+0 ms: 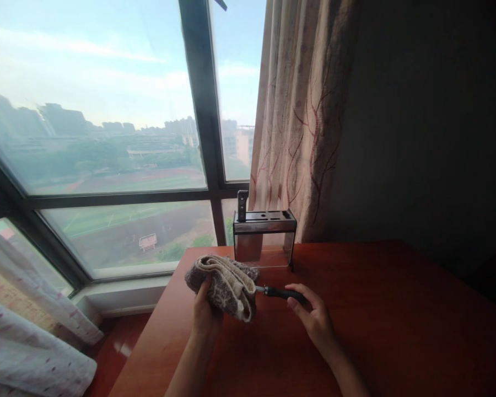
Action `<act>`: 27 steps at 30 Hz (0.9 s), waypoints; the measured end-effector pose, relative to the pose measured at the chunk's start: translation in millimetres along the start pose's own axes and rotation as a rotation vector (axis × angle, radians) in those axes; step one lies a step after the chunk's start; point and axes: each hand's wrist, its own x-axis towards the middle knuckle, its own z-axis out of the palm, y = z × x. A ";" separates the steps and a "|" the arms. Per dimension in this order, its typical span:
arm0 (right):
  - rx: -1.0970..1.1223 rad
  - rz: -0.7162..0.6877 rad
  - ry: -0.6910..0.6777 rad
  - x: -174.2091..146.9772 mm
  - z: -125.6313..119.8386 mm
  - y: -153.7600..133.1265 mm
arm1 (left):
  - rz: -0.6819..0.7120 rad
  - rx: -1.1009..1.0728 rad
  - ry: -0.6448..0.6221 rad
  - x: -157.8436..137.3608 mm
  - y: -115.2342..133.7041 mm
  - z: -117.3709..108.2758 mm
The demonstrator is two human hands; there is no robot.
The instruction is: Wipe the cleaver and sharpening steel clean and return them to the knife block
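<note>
Resting over the red-brown surface (376, 309), a folded cloth (225, 284) is held up by the left hand (204, 317), its fingers closed under it. A knife (279, 293) is held by its black handle in the fingers of the right hand (314, 317); its blade is hidden inside the cloth. Farther back, a rack (264, 234) with one handle sticking up is seen by the window (107, 138) and curtain (301, 121).

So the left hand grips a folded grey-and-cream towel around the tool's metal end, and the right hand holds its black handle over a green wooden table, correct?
Not quite: the table is reddish-brown wood, not green, as the head view shows. The rest holds: the left hand grips the folded grey-and-cream towel around the tool's metal end, and the right hand holds its black handle.
</note>
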 end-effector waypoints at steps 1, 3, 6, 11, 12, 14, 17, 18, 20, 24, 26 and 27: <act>-0.001 -0.002 0.006 -0.2 -0.3 0.3 | 0.023 0.024 0.004 0.6 0.4 -0.6; -0.005 -0.015 0.017 -0.7 -0.5 0.1 | 0.067 0.095 0.013 1.5 0.7 -1.7; -0.013 -0.043 0.041 -0.9 -2.9 -1.7 | 0.100 0.194 -0.007 1.7 2.5 -2.9; 0.006 -0.009 0.145 0.0 -12.7 -0.9 | -0.050 0.273 -0.091 -1.5 9.2 -5.6; 0.021 0.017 0.162 0.1 -13.6 0.3 | -0.108 0.291 -0.103 -2.9 9.4 -6.2; 0.057 0.069 0.170 -0.2 -12.8 2.8 | -0.225 0.331 -0.135 -6.6 6.8 -6.7; 0.090 0.107 0.103 -1.5 -5.4 4.1 | -0.316 0.381 -0.213 -13.6 -3.4 -5.1; 0.094 0.108 0.071 -2.0 -2.2 3.7 | -0.316 0.389 -0.242 -15.9 -7.4 -4.2; 0.096 0.102 0.014 -2.9 3.0 2.0 | -0.281 0.393 -0.280 -19.1 -14.0 -2.9; 0.099 0.118 -0.062 -3.3 6.0 -1.3 | -0.245 0.377 -0.261 -18.9 -16.3 -4.2; 0.096 0.111 -0.104 -3.1 5.8 -2.5 | -0.271 0.342 -0.224 -16.5 -12.8 -5.3; 0.091 0.096 -0.129 -3.1 6.0 -3.3 | -0.273 0.314 -0.196 -14.9 -10.5 -5.5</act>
